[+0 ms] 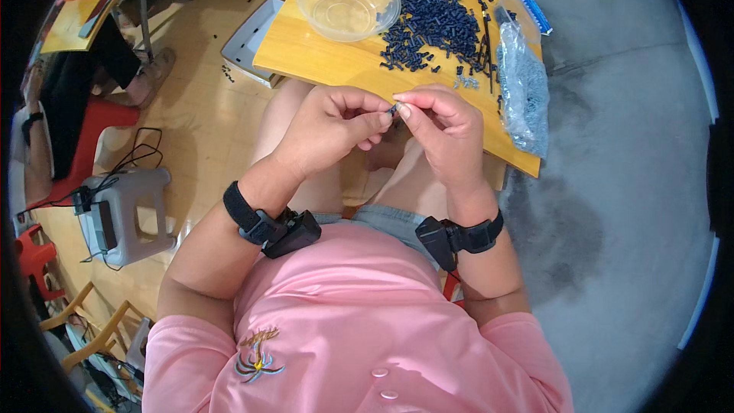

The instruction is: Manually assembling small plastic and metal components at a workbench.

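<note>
My left hand (pixel 344 121) pinches a small dark cylindrical piece (pixel 392 110) between thumb and fingers. Meeting it from the other side, my right hand (pixel 441 121) is closed in a pinch at the piece's end, on a tiny light-coloured bit (pixel 401 105) mostly covered by the fingertips. Both hands are above my lap, just off the near edge of the yellow table (pixel 321 61). Beyond them lies a large heap of similar dark pieces (pixel 436 21), and a few small clear bits (pixel 466 82) rest at its near side.
A round clear plastic tub (pixel 348 4) stands left of the heap. On the right lie a clear bag of small light parts (pixel 524 95), a thin dark rod (pixel 487 38) and a blue package (pixel 533 11). A white tray (pixel 248 42) and grey stool (pixel 126 214) are at left; another person sits there.
</note>
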`<state>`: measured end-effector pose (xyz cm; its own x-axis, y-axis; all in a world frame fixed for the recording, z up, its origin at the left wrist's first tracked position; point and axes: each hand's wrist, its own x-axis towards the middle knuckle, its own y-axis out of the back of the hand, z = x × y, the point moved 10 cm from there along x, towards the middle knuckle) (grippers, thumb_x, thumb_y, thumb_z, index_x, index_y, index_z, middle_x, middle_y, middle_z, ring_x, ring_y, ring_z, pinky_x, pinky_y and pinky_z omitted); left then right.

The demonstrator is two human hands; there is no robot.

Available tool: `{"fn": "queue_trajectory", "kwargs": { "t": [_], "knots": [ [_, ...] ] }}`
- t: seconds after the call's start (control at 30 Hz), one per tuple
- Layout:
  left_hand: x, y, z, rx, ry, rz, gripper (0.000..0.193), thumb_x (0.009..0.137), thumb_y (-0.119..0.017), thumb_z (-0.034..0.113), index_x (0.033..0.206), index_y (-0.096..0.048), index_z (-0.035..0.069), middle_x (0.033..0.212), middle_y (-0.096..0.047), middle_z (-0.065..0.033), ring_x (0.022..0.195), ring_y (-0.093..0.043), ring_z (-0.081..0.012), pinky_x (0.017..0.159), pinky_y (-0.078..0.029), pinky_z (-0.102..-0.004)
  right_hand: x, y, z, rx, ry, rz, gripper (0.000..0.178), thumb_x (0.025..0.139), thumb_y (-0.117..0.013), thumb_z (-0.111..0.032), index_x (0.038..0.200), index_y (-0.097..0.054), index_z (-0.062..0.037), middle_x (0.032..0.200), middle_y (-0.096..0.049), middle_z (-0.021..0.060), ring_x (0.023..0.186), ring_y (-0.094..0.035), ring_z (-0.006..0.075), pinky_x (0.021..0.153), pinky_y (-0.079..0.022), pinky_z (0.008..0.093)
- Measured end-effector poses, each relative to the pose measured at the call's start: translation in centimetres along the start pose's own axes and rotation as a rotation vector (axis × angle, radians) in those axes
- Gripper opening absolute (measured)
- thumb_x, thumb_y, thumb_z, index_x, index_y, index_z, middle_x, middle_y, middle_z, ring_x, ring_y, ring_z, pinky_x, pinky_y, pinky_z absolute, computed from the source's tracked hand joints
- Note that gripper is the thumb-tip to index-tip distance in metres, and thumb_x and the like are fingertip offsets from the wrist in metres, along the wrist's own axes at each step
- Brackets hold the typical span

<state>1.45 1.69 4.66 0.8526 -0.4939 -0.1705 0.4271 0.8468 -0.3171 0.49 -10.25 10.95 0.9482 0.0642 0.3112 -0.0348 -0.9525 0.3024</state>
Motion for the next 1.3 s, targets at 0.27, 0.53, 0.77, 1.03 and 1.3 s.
{"fn": "queue_trajectory", "kwargs": {
  "t": [0.27, 0.53, 0.77, 1.03, 1.3],
  "knots": [
    [0.3, -0.2, -0.1, 0.019, -0.021, 0.044, 0.017, 0.085, -0.064, 0.013, 0.096, -0.066, 0.0, 0.076, -0.064, -0.0017, 0.065, -0.057, -0.0063, 0.06, -0.046, -0.0192, 0.2, 0.2, -2.5, -0.171, 0.134, 0.032, 0.008, 0.075, -0.065, 0.002, 0.083, -0.066, 0.002, 0.077, -0.062, 0.0079, 0.066, -0.057, 0.0123, 0.059, -0.045, 0.023],
    [0.4, -1.3, 0.4, 0.02, 0.043, 0.013, 0.019, 0.086, -0.063, 0.013, 0.098, -0.065, 0.0, 0.079, -0.065, -0.0041, 0.067, -0.06, -0.009, 0.062, -0.048, -0.0206, 1.1, 1.8, -1.8, -0.102, 0.043, -0.061, 0.008, 0.076, -0.065, 0.001, 0.083, -0.066, 0.0023, 0.075, -0.063, 0.0071, 0.064, -0.056, 0.0106, 0.058, -0.045, 0.0219],
    [-0.1, -3.1, -0.5, -0.349, 0.104, -0.158, 0.021, 0.086, -0.061, 0.009, 0.104, -0.062, -0.002, 0.088, -0.066, -0.0103, 0.074, -0.064, -0.0158, 0.067, -0.054, -0.0256, 0.3, 2.7, -1.5, 0.02, -0.041, -0.085, 0.008, 0.077, -0.064, 0.0, 0.084, -0.067, 0.0015, 0.077, -0.063, 0.0052, 0.067, -0.058, 0.0082, 0.059, -0.045, 0.0207],
    [-0.5, -3.5, -0.7, -0.347, 0.094, -0.185, 0.022, 0.085, -0.062, 0.009, 0.104, -0.062, -0.002, 0.087, -0.066, -0.01, 0.073, -0.064, -0.0143, 0.067, -0.054, -0.0246, 0.0, 2.2, -2.3, -0.057, -0.009, -0.119, 0.008, 0.077, -0.064, -0.001, 0.084, -0.067, 0.0015, 0.076, -0.063, 0.0052, 0.065, -0.057, 0.0082, 0.058, -0.044, 0.0202],
    [-0.2, -2.3, -0.3, -0.072, 0.039, -0.052, 0.02, 0.084, -0.065, 0.013, 0.099, -0.065, 0.0, 0.082, -0.066, -0.0051, 0.07, -0.062, -0.0109, 0.063, -0.051, -0.0218, 0.0, 1.8, -2.0, -0.107, 0.022, -0.07, 0.007, 0.076, -0.065, -0.002, 0.082, -0.067, 0.0014, 0.073, -0.061, 0.0053, 0.064, -0.055, 0.0096, 0.057, -0.043, 0.0216]
  ]
}}
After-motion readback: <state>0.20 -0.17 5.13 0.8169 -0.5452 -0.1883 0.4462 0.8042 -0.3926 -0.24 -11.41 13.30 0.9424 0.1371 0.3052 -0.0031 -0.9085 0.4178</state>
